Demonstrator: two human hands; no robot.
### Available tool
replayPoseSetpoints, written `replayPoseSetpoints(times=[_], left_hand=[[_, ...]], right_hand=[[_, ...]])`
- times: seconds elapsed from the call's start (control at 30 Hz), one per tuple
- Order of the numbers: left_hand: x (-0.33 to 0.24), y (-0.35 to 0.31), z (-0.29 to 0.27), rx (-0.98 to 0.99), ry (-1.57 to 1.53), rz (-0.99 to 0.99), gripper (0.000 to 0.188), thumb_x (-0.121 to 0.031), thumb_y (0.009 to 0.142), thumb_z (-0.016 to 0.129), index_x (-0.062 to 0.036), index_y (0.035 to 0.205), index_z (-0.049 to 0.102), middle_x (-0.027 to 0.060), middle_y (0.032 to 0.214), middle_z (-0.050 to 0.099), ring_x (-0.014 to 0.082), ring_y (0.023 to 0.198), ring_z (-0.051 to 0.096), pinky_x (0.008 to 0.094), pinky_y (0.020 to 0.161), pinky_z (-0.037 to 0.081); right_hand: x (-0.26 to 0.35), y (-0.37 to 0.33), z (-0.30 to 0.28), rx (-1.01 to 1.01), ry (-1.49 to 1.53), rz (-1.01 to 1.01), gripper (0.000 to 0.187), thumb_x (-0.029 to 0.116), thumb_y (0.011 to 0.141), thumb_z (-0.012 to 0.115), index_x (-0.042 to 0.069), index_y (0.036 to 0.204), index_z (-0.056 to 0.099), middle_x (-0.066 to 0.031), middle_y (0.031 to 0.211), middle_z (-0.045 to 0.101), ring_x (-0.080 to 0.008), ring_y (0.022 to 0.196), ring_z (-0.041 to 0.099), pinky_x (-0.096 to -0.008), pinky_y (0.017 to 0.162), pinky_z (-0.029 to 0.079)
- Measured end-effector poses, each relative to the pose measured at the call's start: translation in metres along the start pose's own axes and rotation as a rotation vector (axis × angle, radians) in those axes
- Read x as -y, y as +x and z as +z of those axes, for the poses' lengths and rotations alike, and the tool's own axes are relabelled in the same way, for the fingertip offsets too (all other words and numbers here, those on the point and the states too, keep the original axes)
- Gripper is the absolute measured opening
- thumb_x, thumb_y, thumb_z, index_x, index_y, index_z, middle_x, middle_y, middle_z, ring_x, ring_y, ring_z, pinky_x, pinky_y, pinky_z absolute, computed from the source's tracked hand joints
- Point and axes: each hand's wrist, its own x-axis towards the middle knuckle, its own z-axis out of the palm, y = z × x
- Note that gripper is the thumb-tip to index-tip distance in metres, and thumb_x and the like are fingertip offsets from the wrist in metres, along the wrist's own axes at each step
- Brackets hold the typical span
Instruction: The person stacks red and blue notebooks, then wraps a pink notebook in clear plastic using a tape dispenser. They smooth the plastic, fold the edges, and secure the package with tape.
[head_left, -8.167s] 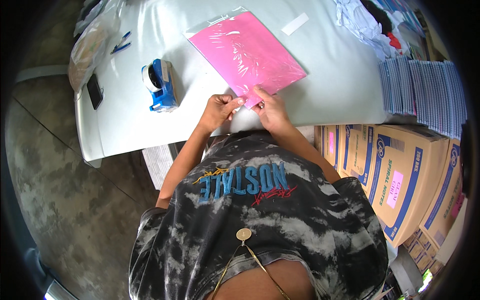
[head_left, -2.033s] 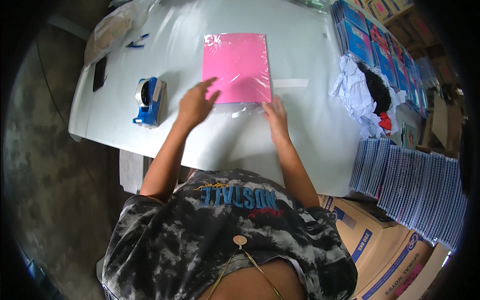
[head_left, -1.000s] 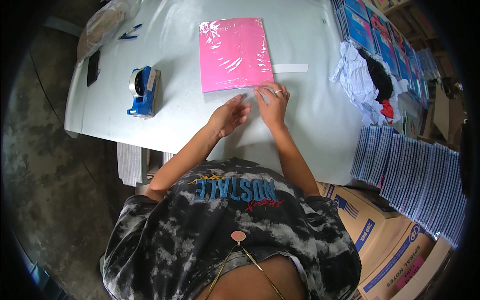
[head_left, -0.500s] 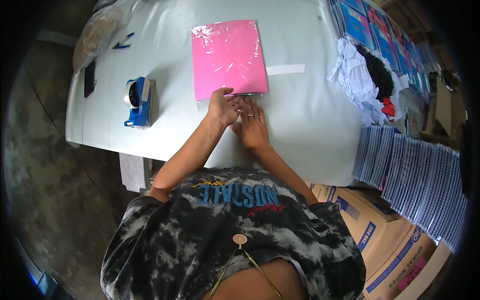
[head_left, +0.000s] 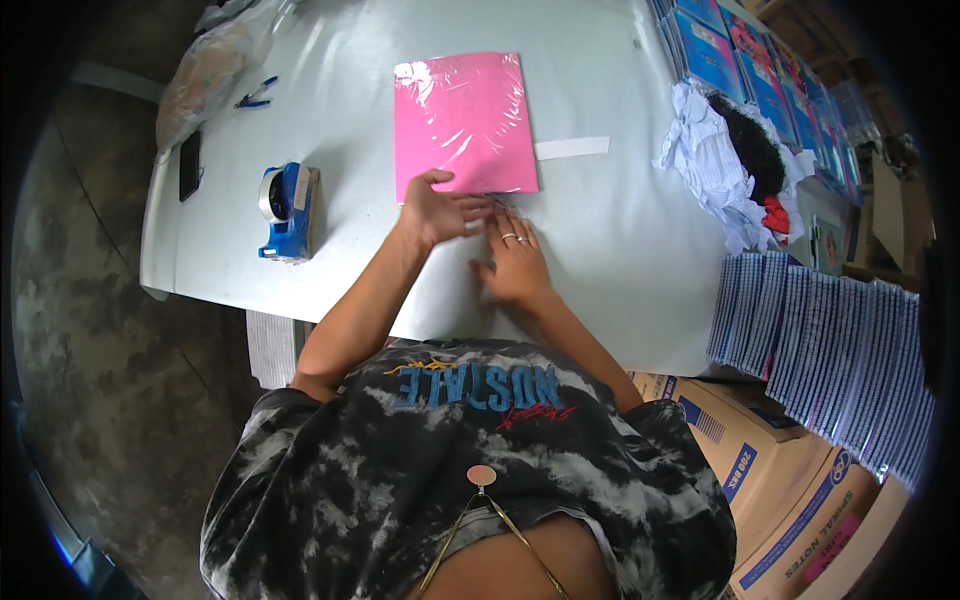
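A pink pack of sheets (head_left: 462,125) in a clear shiny plastic sleeve lies flat on the pale table (head_left: 620,270). At its near edge is my left hand (head_left: 438,215), fingers stretched to the right and thumb lying over the pack's lower left part. Close beside it, my right hand (head_left: 517,258), with rings on a finger, lies on the table with its fingers extended toward that same edge. The fingertips of both hands nearly meet at the sleeve's near flap, which they partly hide. A white paper strip (head_left: 572,148) lies just right of the pack.
To the left are a blue tape dispenser (head_left: 290,212), a dark phone (head_left: 190,167), blue-handled cutters (head_left: 258,93) and a plastic bag (head_left: 200,75). On the right sit crumpled striped cloth (head_left: 705,160), stacked spiral notebooks (head_left: 840,345) and blue-covered books (head_left: 708,52). Cardboard boxes (head_left: 745,440) stand below.
My left hand has shifted slightly left and its fingers have spread. My right hand has drawn a little nearer to me. The whole view has shifted slightly.
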Motion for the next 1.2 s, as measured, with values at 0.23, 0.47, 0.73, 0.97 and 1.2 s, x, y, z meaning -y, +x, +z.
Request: replayPoseSetpoints(times=[0.23,0.47,0.73,0.97,1.2], left_hand=[[-0.048,-0.022,-0.045,-0.498,1.426,1.019,0.055,-0.03,0.081,0.06,0.0017,0.124,0.048,0.0208,0.108,0.059,0.0271,0.097,0.058,0.0434,0.089,0.041],[0.007,0.005,-0.079,-0.689,1.782,0.948,0.054,-0.028,0.074,0.068,-0.0032,0.118,0.049,0.0205,0.115,0.048,0.035,0.107,0.046,0.0417,0.092,0.039],[0.0,0.037,-0.029,-0.501,2.251,1.491,0.054,-0.031,0.086,0.052,-0.0178,0.136,0.037,0.0134,0.141,0.031,0.0368,0.132,0.022,0.0485,0.106,0.019],[0.01,0.065,-0.034,-0.535,2.436,1.257,0.065,-0.058,0.088,0.031,-0.0228,0.142,0.024,0.0109,0.149,0.014,0.0337,0.138,0.008,0.0489,0.11,0.004],[0.012,0.062,-0.029,-0.538,2.454,1.187,0.078,-0.07,0.082,0.032,-0.0222,0.143,0.022,0.0114,0.15,0.012,0.0335,0.138,0.006,0.0492,0.11,0.003]], right_hand=[[-0.081,0.04,-0.039,-0.448,0.82,0.722,0.036,0.031,0.083,0.057,-0.002,0.096,0.064,-0.0183,0.093,0.065,-0.029,0.086,0.063,-0.0374,0.078,0.047],[-0.104,0.082,0.011,-0.06,0.846,0.666,0.038,0.026,0.078,0.067,-0.002,0.102,0.061,-0.0132,0.089,0.063,-0.019,0.082,0.06,-0.0306,0.072,0.047],[-0.018,0.076,-0.006,-0.258,0.186,0.099,0.054,0.027,0.086,0.054,0.002,0.131,0.038,-0.0213,0.135,0.036,-0.0411,0.128,0.028,-0.052,0.105,0.022],[-0.036,-0.005,0.008,-0.16,-0.113,0.294,0.064,0.047,0.089,0.042,0.011,0.14,0.029,-0.0082,0.146,0.026,-0.0299,0.135,0.021,-0.0484,0.109,0.012],[-0.047,-0.023,-0.012,-0.21,-0.129,0.539,0.055,0.042,0.087,0.049,0.013,0.133,0.041,-0.0047,0.139,0.037,-0.0252,0.129,0.031,-0.0438,0.103,0.024]])
